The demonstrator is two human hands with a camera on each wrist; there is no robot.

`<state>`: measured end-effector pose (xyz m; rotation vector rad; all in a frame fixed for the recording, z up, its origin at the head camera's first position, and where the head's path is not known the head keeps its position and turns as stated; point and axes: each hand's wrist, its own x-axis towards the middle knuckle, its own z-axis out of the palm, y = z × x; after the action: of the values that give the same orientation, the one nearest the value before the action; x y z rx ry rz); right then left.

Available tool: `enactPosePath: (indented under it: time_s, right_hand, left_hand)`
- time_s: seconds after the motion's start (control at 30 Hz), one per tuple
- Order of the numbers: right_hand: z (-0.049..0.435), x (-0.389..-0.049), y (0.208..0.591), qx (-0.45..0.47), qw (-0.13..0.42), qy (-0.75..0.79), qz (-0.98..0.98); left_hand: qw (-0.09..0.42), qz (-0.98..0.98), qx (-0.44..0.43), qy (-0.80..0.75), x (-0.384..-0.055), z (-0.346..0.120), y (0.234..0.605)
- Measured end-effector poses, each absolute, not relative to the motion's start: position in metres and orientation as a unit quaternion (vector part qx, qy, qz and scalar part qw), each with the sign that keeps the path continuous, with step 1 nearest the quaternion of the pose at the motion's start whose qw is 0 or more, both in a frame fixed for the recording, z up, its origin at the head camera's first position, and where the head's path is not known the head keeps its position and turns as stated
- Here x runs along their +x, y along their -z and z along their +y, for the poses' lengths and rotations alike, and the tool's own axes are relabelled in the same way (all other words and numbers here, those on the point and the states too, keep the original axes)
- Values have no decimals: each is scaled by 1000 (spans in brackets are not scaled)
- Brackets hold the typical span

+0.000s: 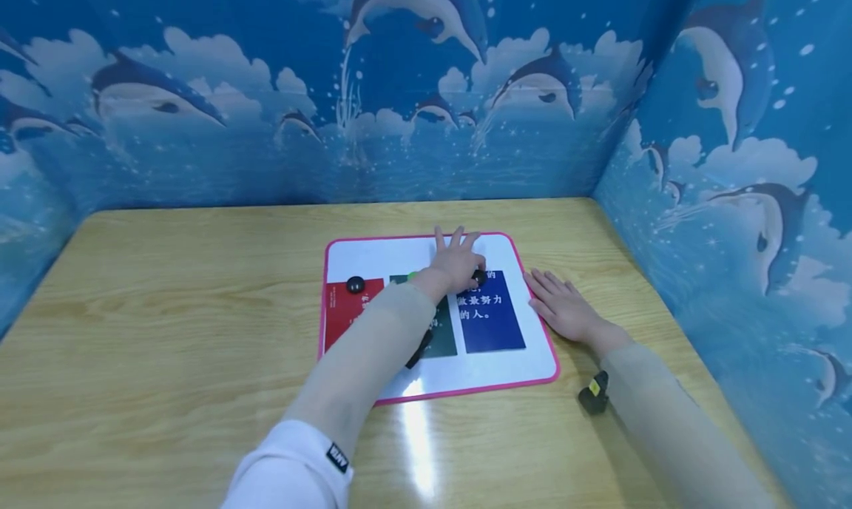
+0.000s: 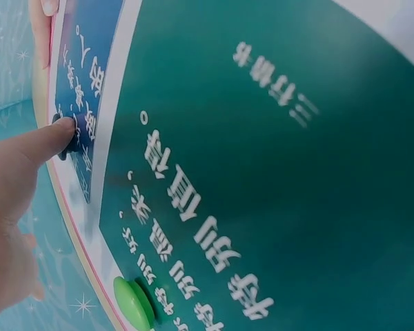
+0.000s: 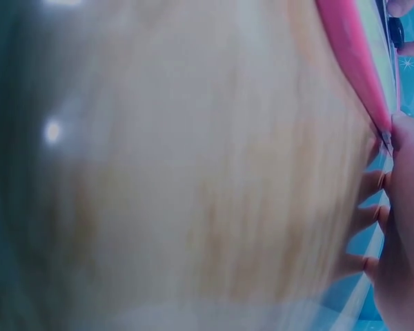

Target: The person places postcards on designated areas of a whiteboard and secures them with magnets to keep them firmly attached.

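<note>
My left hand (image 1: pixel 455 265) reaches across the whiteboard (image 1: pixel 393 251) and pinches a round black magnet (image 1: pixel 479 277) on the top part of a blue card (image 1: pixel 492 331) with white writing. Its other fingers are spread toward the board's far edge. In the left wrist view a digit rests against that magnet (image 2: pixel 63 136), and a green magnet (image 2: pixel 132 303) sits on the green card (image 2: pixel 283 172). My right hand (image 1: pixel 564 307) lies flat on the table with fingers extended, its thumb side along the board's pink right edge (image 3: pixel 355 62).
A red card (image 1: pixel 336 309) is at the board's left, with another black magnet (image 1: pixel 356 284) on its top edge. A dark elongated object (image 1: pixel 419 350) shows beside the left forearm. The wooden table (image 1: pixel 186 309) meets dolphin-printed walls (image 1: pixel 266 154) at the back and right.
</note>
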<state>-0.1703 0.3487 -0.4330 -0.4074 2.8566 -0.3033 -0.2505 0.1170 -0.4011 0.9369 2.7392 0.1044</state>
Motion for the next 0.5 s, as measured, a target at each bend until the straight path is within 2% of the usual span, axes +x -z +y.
enactPosePath:
  time_s: [0.17, 0.5]
  right_hand:
    - [348, -170, 433, -144, 118, 104, 977]
    - [349, -170, 432, -146, 126, 96, 977]
  left_hand:
    - [119, 942, 314, -26, -247, 116, 400]
    - [146, 941, 304, -15, -244, 112, 403]
